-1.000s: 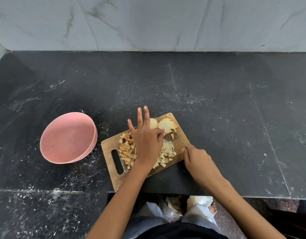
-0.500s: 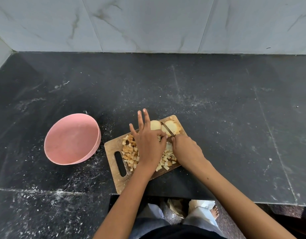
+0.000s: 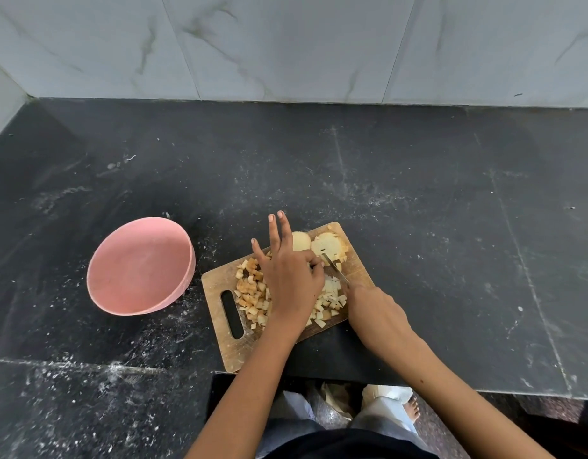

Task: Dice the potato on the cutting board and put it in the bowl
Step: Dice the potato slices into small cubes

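The left hand (image 3: 291, 279) lies over the middle of the light wooden cutting board with a handle slot (image 3: 220, 286), hiding whatever potato its curled thumb and forefinger pinch beside the blade; its other three fingers (image 3: 274, 233) stand straight toward 12 o'clock. The right hand (image 3: 375, 313) grips the knife (image 3: 335, 271), whose handle is wholly covered, so only the thin metal blade shows, its long axis running from 4 o'clock at the hand to 10 o'clock at the tip. Two pale uncut potato pieces (image 3: 325, 245) sit at the board's far corner, at 12 o'clock from the hands. The heap of small potato cubes (image 3: 253, 289), browner at 9 o'clock and paler at 3 o'clock, is partly hidden under the left wrist. The board's long axis runs from 7 o'clock to 1 o'clock on the dusty black stone tabletop (image 3: 418, 210). The round pink bowl (image 3: 140, 265) stands at 9 o'clock from the board, just apart from it
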The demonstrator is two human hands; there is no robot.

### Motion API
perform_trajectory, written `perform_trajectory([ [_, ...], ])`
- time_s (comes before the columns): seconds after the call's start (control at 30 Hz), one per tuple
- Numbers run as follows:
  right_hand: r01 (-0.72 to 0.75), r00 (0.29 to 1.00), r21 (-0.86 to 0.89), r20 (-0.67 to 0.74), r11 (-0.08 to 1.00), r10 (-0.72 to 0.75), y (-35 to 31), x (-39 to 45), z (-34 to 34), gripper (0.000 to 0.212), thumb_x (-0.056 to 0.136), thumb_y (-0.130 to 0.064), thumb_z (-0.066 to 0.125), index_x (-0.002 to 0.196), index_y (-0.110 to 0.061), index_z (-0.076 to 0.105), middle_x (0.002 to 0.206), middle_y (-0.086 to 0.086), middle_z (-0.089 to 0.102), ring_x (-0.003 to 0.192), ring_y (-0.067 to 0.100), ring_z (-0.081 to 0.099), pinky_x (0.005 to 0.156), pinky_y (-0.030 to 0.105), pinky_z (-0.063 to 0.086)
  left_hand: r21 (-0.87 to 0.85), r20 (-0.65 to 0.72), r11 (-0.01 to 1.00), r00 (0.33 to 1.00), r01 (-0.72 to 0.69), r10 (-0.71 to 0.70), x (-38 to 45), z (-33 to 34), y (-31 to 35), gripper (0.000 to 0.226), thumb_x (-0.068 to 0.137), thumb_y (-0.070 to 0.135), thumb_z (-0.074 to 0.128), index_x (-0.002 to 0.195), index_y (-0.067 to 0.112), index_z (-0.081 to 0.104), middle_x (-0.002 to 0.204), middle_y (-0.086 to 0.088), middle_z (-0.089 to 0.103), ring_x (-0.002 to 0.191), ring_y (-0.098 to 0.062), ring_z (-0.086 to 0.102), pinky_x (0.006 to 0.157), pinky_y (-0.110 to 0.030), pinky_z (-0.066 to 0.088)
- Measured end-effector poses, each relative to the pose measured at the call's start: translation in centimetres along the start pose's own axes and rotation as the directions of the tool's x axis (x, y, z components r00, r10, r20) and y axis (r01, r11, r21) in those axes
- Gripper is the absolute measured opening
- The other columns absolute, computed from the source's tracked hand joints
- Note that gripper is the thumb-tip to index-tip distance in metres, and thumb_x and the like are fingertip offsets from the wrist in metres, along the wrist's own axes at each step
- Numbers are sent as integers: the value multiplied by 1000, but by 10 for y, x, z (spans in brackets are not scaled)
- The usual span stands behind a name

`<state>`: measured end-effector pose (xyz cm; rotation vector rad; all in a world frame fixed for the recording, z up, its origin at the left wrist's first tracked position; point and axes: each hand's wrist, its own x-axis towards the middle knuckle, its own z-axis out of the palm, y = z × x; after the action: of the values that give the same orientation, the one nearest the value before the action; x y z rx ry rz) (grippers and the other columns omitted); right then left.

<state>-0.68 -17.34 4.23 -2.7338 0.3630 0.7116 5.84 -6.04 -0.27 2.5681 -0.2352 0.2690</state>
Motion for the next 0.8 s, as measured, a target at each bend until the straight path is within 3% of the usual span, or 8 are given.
perform_trajectory([
  [0.2,-29,1000,102,-9,994,30,-2,3,6,25,102,-17,28,110,-9,50,102,10,60,95,33,60,72,36,45,-8,-10,999,999,-32,32,2,0,-5,16,69,22,82,60,26,70,157,-14,25,147,-33,13,112,-61,7],
  [0.37,-18,999,90,-27,996,20,-1,6,7,25,102,-15,29,111,-8,50,103,10,61,94,31,61,70,35,44,38,59,995,995,-88,86,9,-5,-5,14,69,30,83,62,26,71,159,-9,21,148,-30,5,114,-58,1],
  [0.6,-24,1000,34,-2,999,24,7,-1,10,25,99,-11,30,117,-12,47,104,8,59,94,27,61,71,33,46,61,67,996,996,-64,59,8,-3,-4,14,69,30,83,60,27,72,157,-11,26,148,-31,10,113,-57,-2],
  [0.67,-29,999,14,17,999,29,12,-8,13,24,99,-10,30,114,-11,48,96,6,54,92,27,61,69,33,46,67,70,996,997,-50,45,8,-5,-3,14,69,31,83,61,27,72,157,-11,26,148,-31,9,113,-57,-2],
  [0.8,-25,999,59,38,998,23,24,-16,12,27,103,-27,27,108,-11,48,94,8,58,87,28,62,73,37,50,48,78,998,996,-37,33,8,-4,-4,13,70,32,83,63,28,72,158,-10,21,148,-27,2,114,-57,-2],
])
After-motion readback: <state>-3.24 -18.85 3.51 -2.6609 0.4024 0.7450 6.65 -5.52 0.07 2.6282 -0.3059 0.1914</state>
